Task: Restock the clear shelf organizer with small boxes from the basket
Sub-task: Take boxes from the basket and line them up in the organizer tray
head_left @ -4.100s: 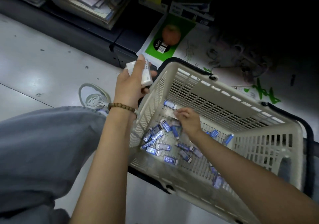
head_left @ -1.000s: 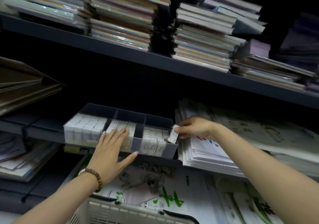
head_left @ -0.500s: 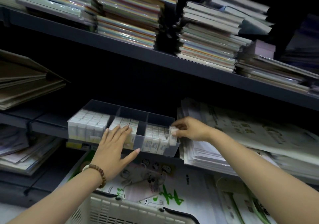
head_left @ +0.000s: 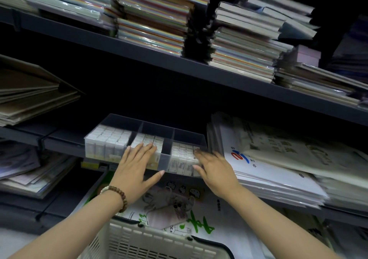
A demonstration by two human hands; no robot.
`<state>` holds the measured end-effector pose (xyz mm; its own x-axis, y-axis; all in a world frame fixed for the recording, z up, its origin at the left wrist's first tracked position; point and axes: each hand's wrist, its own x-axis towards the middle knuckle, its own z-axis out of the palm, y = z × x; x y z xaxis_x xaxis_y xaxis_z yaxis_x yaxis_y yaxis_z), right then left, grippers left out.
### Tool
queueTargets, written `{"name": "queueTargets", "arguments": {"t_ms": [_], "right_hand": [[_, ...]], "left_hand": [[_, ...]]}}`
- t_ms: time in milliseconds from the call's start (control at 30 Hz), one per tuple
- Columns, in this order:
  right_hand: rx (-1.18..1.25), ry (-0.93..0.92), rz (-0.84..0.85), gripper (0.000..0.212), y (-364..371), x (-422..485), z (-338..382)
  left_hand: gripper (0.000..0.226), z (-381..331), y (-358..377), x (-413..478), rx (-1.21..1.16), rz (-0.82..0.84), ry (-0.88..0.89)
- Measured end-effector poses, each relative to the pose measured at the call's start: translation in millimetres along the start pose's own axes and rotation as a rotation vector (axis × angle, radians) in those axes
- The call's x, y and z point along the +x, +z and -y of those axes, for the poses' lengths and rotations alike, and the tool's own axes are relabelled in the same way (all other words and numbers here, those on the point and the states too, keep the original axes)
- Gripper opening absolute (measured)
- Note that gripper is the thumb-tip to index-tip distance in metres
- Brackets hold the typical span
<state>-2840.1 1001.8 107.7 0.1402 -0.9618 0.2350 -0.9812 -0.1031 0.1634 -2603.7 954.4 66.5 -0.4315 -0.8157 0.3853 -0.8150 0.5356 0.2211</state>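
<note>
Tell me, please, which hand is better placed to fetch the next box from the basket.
Probably the right hand: it seems to hold nothing, while the left hand lies flat against the organizer, steadying it; the basket sits below both.

Dark metal shelves (head_left: 199,67), stacked notebooks (head_left: 243,45) (plastic-wrapped), paper piles (head_left: 274,159), dim light

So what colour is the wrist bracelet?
The bracelet is brown beads; head view shows it best.
</note>
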Motion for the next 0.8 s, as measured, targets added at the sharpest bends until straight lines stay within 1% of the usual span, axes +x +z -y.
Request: {"name": "queueTargets", "arguments": {"t_ms": [100, 200, 267, 333, 367, 433, 500, 567, 633, 733, 800], "right_hand": [[0.023, 0.009, 0.026, 0.057, -5.1, -1.6, 3.4], [0.206, 0.008, -0.041, 0.058, -1.8, -10.6, 24.8], [0.356, 0.008, -0.068, 0.059, 4.7, -11.2, 47.8], [0.459, 0.047, -0.056, 0.06, 13.7, -4.4, 69.9], [0.464, 0.074, -0.051, 0.06, 18.7, -0.1, 78.8], [0.392, 0.123, -0.076, 0.058, 29.0, 6.4, 91.2], [0.32, 0.143, -0.119, 0.057, 38.7, 8.3, 95.6], [0.322, 0.142, -0.13, 0.06, 41.8, 13.1, 90.2], [0.368, 0.145, -0.098, 0.061, 37.7, 26.2, 79.0], [0.506, 0.209, -0.027, 0.059, 26.0, 44.8, 78.3], [0.671, 0.203, -0.075, 0.058, 20.9, 50.5, 99.7]], "left_hand": [[0.107, 7.3, -8.1, -2.8, -0.027, -0.01, -0.015], [0.105, 35.1, -22.2, -1.8, -0.03, -0.111, -0.126], [0.093, 59.2, -30.7, -2.7, -0.006, -0.154, -0.221], [0.083, 77.2, -35.8, -6.6, -0.01, -0.099, -0.257], [0.083, 82.3, -36.7, -9.2, -0.013, -0.066, -0.245], [0.086, 87.0, -37.9, -13.6, 0.011, -0.029, -0.205], [0.09, 88.2, -39.1, -16.2, 0.076, -0.023, -0.18], [0.1, 86.5, -41.1, -18.8, 0.107, -0.034, -0.179], [0.105, 81.6, -43.7, -23.4, 0.12, -0.061, -0.177], [0.094, 71.1, -46.0, -33.4, 0.112, -0.111, -0.149], [0.088, 69.2, -49.0, -37.5, 0.025, -0.132, -0.121]]}}
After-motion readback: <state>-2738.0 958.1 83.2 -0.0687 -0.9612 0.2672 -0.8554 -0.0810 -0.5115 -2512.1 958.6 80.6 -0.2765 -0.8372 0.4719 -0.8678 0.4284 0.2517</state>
